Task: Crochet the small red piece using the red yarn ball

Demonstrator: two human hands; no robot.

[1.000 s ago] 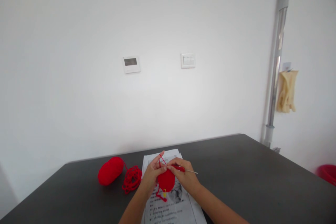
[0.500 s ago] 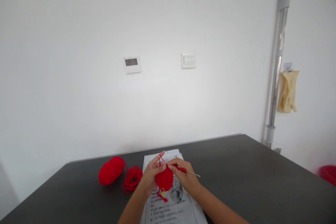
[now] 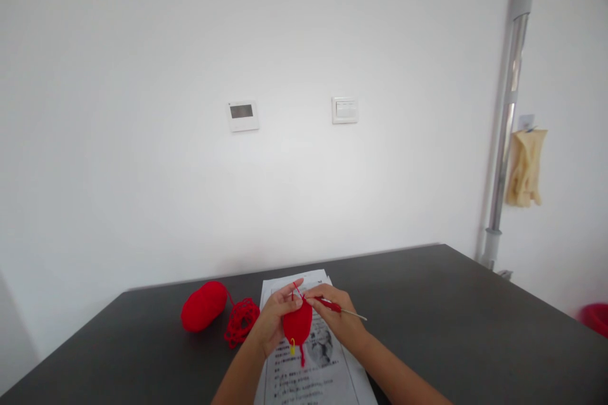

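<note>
Between my two hands is a round red crochet piece [image 3: 297, 324], with a yellow stitch marker [image 3: 292, 347] and a short red yarn tail hanging at its lower edge. My left hand [image 3: 275, 316] pinches the piece at its left side, a strand of red yarn running over the raised index finger. A crochet hook [image 3: 335, 307] with a red handle is gripped in my right hand [image 3: 339, 313]; its metal shaft sticks out to the right. The hook's working end meets the top of the piece, but the fingers hide its tip.
Printed sheets [image 3: 304, 386] lie under my hands on the dark table [image 3: 427, 316]. To the left rest a red yarn ball [image 3: 204, 307] and a loose tangle of red yarn [image 3: 241, 323]. Behind stands a white wall with a switch [image 3: 344, 111]; yellow gloves [image 3: 526, 168] hang at the right.
The crochet piece has tilted slightly, and its yarn tail now hangs straighter, right of the marker. The whole view has shifted a little; both hands keep their grips.
</note>
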